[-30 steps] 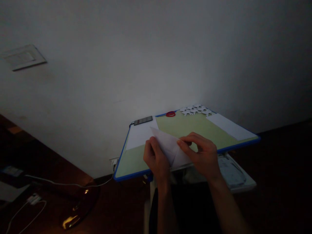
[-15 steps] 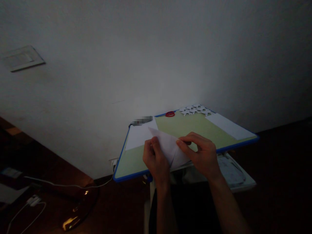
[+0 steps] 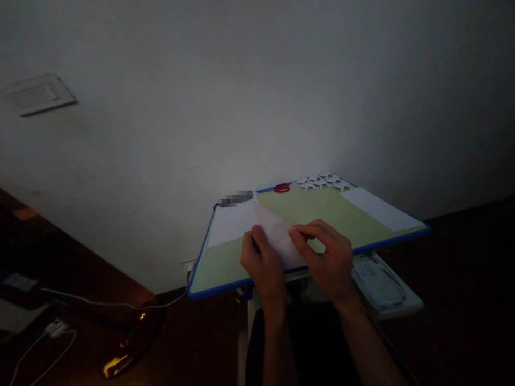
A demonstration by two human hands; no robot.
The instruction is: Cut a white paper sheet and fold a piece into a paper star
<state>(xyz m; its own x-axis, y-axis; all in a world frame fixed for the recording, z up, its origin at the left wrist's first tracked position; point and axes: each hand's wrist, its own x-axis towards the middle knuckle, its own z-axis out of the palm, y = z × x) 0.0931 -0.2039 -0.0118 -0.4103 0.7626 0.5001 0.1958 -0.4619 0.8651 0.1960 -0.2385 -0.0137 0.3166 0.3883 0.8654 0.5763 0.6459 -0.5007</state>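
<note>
Between my two hands, over the near edge of a small green-topped table (image 3: pixel 314 212), is a white sheet of paper (image 3: pixel 277 236) with a pointed corner toward the wall. My left hand (image 3: pixel 263 262) is closed on the paper's left side, thumb on top. At its right edge my right hand (image 3: pixel 325 254) pinches the paper between thumb and fingertips. The lower part of the paper is partly hidden by my hands. Behind it on the table lies flat white paper (image 3: pixel 229 222).
Red-handled scissors (image 3: pixel 281 188) and several small folded white paper pieces (image 3: pixel 322 181) lie along the back edge by the wall. A white paper stack (image 3: pixel 380 209) is at the right. Below the table's right side juts a tray (image 3: pixel 382 284). A white cable (image 3: pixel 104 305) runs at left.
The paper has turned so its point aims more toward the wall, and its lower flap no longer shows. My left hand has shifted slightly right; my right hand keeps its pinch.
</note>
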